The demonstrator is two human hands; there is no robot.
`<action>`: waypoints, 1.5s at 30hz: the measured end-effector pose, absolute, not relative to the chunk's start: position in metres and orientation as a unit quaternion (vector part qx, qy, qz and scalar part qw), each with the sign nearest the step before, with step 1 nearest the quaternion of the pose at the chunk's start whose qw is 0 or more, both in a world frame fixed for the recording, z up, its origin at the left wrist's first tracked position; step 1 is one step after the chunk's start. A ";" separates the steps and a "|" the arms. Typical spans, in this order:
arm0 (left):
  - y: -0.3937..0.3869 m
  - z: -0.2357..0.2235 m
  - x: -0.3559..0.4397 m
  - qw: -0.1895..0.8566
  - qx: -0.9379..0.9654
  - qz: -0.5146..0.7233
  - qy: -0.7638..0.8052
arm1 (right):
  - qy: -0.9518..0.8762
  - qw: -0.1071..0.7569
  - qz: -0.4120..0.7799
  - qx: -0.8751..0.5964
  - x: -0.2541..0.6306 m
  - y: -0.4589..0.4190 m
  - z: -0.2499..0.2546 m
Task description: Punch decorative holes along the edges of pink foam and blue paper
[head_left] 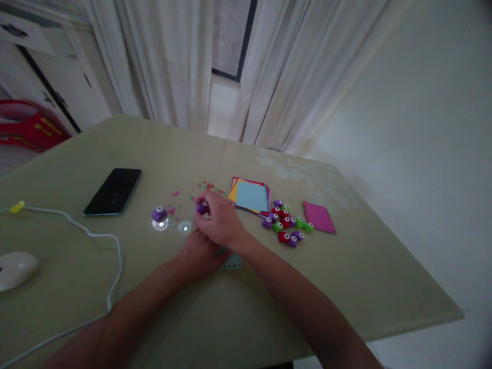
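My right hand [217, 220] pinches a small purple bead-like piece with a googly eye [202, 208] between thumb and fingers, above the table. Crossing under it, my left hand [200, 253] is low at a light blue card with a dotted edge [232, 263]; its fingers are mostly hidden by my right hand and wrist. To the left, another purple one-eyed piece [159, 213] sits at a clear round disc [160, 224]. A second clear disc [185, 227] lies just left of my hands. Several purple, red and green one-eyed pieces [285, 222] are clustered to the right.
A stack of coloured cards [251, 196] lies behind my hands, and a magenta card [320, 217] at the right. Tiny pink, red and green bits [207, 185] are scattered nearby. A black phone [114, 191], white cable [120, 256] and white mouse [17, 270] occupy the left.
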State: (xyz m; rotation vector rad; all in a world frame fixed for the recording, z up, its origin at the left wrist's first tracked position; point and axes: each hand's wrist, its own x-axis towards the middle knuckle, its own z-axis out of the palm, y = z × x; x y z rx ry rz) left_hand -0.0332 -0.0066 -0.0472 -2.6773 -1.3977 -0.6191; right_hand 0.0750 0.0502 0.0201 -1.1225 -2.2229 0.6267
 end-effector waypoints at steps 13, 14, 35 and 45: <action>0.006 -0.025 -0.057 -0.186 -0.791 -0.168 -0.558 | -0.668 0.403 0.322 -0.536 0.192 0.024 -0.017; 0.006 -0.026 -0.058 -0.199 -0.786 -0.175 -0.559 | -0.679 0.391 0.304 -0.542 0.191 0.027 -0.017; -0.002 0.005 -0.050 -0.482 -0.519 -0.420 -0.567 | -0.624 0.428 0.469 -0.455 0.198 0.010 -0.002; -0.001 0.000 -0.051 -0.549 -0.458 -0.423 -0.556 | -0.541 0.507 0.477 -0.472 0.194 0.018 -0.011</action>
